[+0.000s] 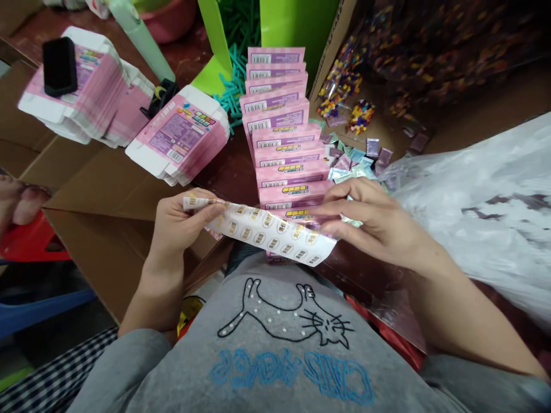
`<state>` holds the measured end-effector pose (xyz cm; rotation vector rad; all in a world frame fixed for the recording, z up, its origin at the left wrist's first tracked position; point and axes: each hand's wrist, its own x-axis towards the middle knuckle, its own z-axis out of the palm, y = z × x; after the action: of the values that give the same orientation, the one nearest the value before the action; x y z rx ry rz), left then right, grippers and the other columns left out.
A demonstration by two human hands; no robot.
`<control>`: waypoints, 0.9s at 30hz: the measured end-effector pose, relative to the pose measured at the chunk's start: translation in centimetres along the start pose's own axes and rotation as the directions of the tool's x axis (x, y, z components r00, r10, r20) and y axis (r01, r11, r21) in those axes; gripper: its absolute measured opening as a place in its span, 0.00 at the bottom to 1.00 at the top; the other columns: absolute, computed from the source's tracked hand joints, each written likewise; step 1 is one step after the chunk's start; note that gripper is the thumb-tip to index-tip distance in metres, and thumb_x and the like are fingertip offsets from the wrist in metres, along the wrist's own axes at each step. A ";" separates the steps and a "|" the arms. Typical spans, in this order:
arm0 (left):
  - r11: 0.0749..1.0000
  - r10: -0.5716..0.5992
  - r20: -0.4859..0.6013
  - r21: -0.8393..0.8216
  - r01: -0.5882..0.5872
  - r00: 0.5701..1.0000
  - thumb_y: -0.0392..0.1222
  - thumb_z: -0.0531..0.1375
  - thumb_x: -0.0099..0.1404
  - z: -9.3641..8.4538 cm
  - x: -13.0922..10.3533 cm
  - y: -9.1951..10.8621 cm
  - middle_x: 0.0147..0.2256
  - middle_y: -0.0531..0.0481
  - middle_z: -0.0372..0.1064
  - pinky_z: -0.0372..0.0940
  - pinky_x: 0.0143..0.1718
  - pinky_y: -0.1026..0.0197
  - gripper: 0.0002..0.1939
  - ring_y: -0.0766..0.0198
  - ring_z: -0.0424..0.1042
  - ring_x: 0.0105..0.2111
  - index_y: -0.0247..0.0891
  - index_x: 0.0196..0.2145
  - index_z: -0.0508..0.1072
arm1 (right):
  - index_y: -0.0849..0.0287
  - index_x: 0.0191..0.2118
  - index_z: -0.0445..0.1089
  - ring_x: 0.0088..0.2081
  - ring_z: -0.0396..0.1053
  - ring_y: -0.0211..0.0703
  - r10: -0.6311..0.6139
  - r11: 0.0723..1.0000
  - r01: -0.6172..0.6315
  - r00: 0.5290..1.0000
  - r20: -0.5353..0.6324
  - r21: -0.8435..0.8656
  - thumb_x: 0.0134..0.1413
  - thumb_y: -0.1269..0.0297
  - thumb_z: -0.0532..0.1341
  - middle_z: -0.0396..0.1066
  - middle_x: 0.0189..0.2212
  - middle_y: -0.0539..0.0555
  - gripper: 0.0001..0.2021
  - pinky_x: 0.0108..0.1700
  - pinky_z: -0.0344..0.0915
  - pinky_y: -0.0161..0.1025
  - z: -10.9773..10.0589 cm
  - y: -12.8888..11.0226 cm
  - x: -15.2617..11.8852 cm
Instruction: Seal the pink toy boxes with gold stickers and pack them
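We've got one sticker strip (262,230), pinched in left hand (183,221), right hand (365,221) half-open at its other end, contact unclear. We count roughly ten pink boxes (282,137) in one row, one green container (297,23) holding teal sticks (232,86), one cardboard box (333,43) holding many sachets (361,160).

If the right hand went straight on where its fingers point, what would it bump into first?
The right hand points across at the pink boxes, so probably those, though the sticker strip is about as close and depth is hard to judge.
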<state>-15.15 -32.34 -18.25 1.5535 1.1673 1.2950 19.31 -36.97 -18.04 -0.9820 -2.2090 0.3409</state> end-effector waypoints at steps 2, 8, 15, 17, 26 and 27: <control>1.000 -0.027 0.007 0.015 0.027 1.000 0.42 0.79 0.57 0.1 0.2 -0.3 0.29 0.50 0.80 0.72 0.23 0.63 0.07 0.63 0.76 0.26 0.43 0.28 0.85 | 0.48 0.46 0.80 0.44 0.77 0.48 -0.035 0.991 0.032 0.999 0.019 0.127 0.71 0.58 0.68 0.79 0.40 0.52 0.04 0.48 0.68 0.48 -0.8 -0.7 0.5; 0.994 -0.106 0.006 0.002 0.106 0.994 0.42 0.79 0.57 -0.2 0.1 -0.7 0.29 0.50 0.80 0.72 0.23 0.63 0.09 0.63 0.76 0.25 0.42 0.28 0.84 | 0.47 0.42 0.79 0.45 0.78 0.53 0.088 0.966 -0.098 0.995 0.052 0.239 0.70 0.57 0.67 0.80 0.40 0.54 0.04 0.49 0.74 0.52 -2.4 -0.8 3.1; 0.994 -0.104 -0.046 -0.038 0.103 0.993 0.41 0.79 0.56 -0.6 0.4 -0.9 0.30 0.49 0.80 0.73 0.25 0.65 0.07 0.64 0.77 0.27 0.42 0.28 0.85 | 0.51 0.43 0.78 0.44 0.78 0.46 -0.079 0.970 0.019 0.967 0.241 0.241 0.72 0.62 0.66 0.80 0.41 0.53 0.03 0.47 0.73 0.45 -3.5 -0.9 4.8; 0.992 -0.119 -0.027 -0.042 0.118 0.993 0.41 0.79 0.56 -0.8 0.6 -1.2 0.29 0.49 0.80 0.73 0.24 0.65 0.08 0.64 0.76 0.26 0.41 0.28 0.85 | 0.50 0.43 0.77 0.41 0.78 0.45 -0.051 0.967 -0.005 0.975 0.215 0.254 0.71 0.63 0.66 0.80 0.40 0.51 0.02 0.43 0.73 0.42 -4.0 -0.9 5.4; 0.997 -0.074 0.002 -0.022 0.074 0.997 0.41 0.78 0.56 -1.3 1.0 -1.7 0.30 0.49 0.80 0.72 0.21 0.64 0.06 0.63 0.77 0.26 0.44 0.28 0.86 | 0.55 0.48 0.75 0.40 0.74 0.53 0.022 0.943 0.083 0.951 0.308 -0.323 0.74 0.58 0.61 0.77 0.44 0.59 0.08 0.43 0.66 0.48 -1.0 1.7 6.9; 0.997 -0.075 -0.001 -0.022 0.075 0.997 0.41 0.78 0.56 -1.3 1.1 -1.8 0.30 0.49 0.80 0.72 0.22 0.64 0.06 0.63 0.77 0.26 0.44 0.28 0.85 | 0.55 0.50 0.75 0.42 0.74 0.54 0.019 0.934 0.081 0.962 0.274 -0.349 0.75 0.57 0.60 0.77 0.46 0.60 0.10 0.44 0.66 0.49 -0.8 1.8 6.6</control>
<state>-16.65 -30.82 -19.45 1.4790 1.1972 1.2560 17.67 -30.94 -15.13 -1.1443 -2.5983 0.0578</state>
